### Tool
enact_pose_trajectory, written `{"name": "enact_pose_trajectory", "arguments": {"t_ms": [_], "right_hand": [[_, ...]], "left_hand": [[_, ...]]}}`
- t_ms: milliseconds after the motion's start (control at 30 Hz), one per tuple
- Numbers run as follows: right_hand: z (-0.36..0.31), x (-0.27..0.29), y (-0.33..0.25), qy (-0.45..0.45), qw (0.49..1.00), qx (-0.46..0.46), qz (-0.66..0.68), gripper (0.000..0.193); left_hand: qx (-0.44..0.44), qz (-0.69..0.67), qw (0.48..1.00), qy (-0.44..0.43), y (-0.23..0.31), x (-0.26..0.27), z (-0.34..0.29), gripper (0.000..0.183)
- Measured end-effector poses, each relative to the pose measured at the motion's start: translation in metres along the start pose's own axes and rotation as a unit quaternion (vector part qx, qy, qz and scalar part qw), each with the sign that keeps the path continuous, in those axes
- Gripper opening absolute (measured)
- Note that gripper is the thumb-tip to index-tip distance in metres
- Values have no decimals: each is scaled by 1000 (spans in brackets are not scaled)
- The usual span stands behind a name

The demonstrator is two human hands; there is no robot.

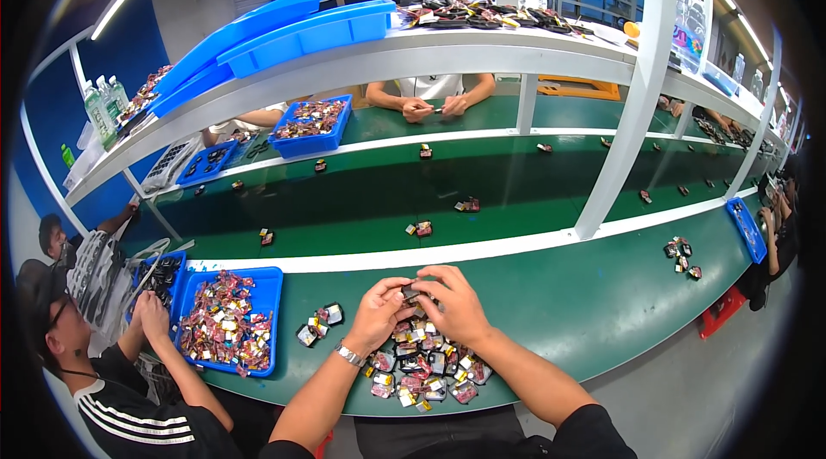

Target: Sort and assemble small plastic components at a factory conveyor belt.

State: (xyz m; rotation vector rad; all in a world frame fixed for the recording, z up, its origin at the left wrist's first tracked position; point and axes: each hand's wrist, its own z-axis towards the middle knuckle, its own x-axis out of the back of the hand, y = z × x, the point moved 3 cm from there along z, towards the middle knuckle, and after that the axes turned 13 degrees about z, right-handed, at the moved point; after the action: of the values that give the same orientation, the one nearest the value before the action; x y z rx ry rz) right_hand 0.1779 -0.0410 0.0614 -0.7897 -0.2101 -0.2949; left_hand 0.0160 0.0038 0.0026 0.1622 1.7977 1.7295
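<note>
My left hand [377, 314] and my right hand [454, 306] meet over the green work table [551, 321]. Between their fingertips is a small black electronic part [410, 292], partly covered by the fingers. Right below the hands lies a pile of small black-cased electronic assemblies [437, 387] with yellow, white and reddish pieces on them. Several similar black assemblies [307, 336] sit to the left of my left wrist. Farther left, a blue bin [277, 321] is heaped with loose reddish and yellow components [222, 321].
Beyond a white rail [344, 264], a green conveyor belt [361, 209] carries scattered assemblies. A white shelf post [632, 106] rises ahead right. A co-worker [129, 390] sits close on my left; another person's hands [434, 108] work across the belt. A blue tray [747, 231] stands far right.
</note>
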Motion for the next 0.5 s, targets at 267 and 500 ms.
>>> {"name": "enact_pose_trajectory", "arguments": {"t_ms": [267,500], "right_hand": [[2,-1,3,-75,985,132,-85,29],[2,-3,5,-95,978,135,-126,26]], "left_hand": [[34,17,999,19,-1,2,-1,28],[54,30,998,18,2,0,-1,26]]}}
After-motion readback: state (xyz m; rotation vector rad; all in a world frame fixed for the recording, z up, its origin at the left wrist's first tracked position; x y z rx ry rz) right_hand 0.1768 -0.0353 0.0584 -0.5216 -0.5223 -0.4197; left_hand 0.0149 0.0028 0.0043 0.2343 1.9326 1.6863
